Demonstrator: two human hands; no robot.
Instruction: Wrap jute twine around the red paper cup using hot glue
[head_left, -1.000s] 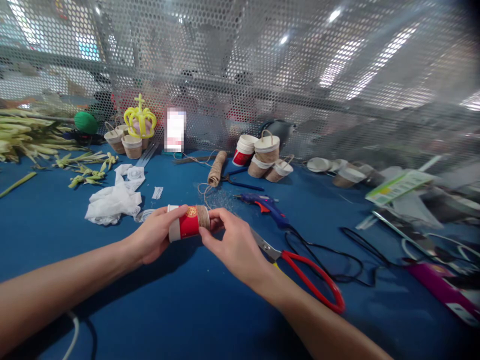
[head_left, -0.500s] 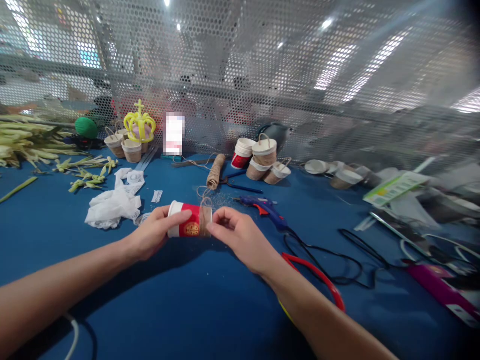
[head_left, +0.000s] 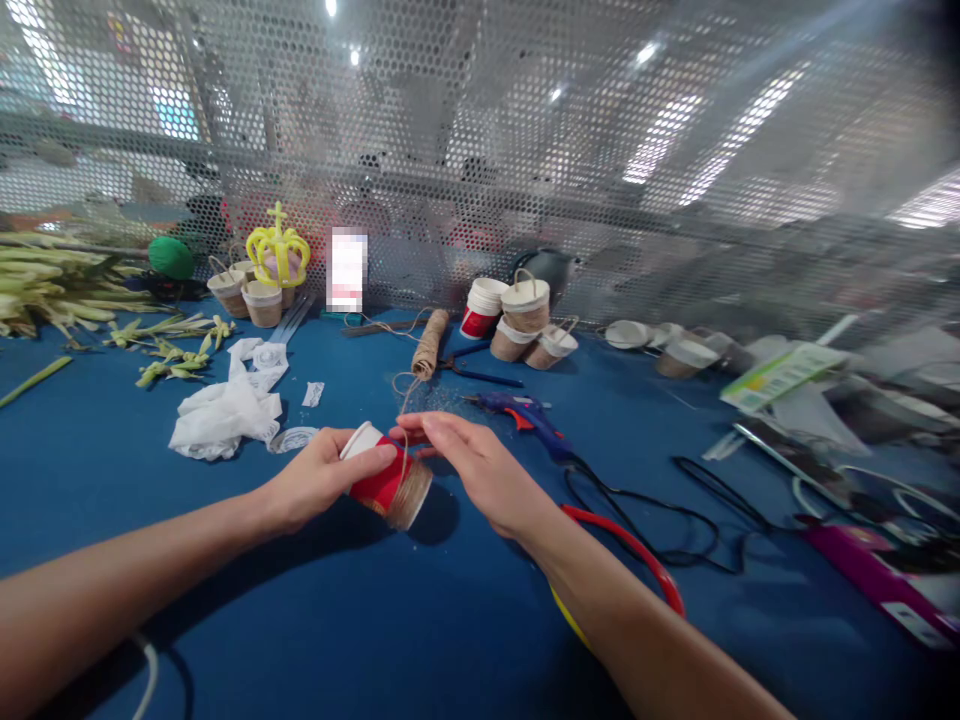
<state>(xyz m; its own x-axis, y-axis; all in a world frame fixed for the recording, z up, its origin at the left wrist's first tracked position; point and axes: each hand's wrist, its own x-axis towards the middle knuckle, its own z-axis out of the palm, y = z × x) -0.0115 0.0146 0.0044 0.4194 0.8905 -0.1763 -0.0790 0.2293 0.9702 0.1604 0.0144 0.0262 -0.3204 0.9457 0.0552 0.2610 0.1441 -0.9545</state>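
My left hand (head_left: 322, 478) is wrapped round a red and white paper cup (head_left: 381, 487), which lies on its side, tilted down to the right. Brown twine (head_left: 411, 492) is wound in a band round the cup's base end. Beside the cup is my right hand (head_left: 465, 460), its fingers bent round the loose strand that runs up from the band; the fingertips are partly hidden. That strand leads towards a twine roll (head_left: 430, 345) lying behind the hands. To the right of the roll lies a blue hot glue gun (head_left: 525, 415).
Twine-wrapped cups with handles (head_left: 525, 305) stand at the back, near a mesh screen (head_left: 420, 130). White lace (head_left: 225, 415) and plant stalks (head_left: 67, 285) lie on the left. Pliers (head_left: 480, 375), a black cable (head_left: 645, 500), a red curved tube (head_left: 637, 550) and a purple power strip (head_left: 877, 585) are about.
The cup's base end has swung down and towards me in my left hand. My right hand has moved from the cup's base up to the loose twine.
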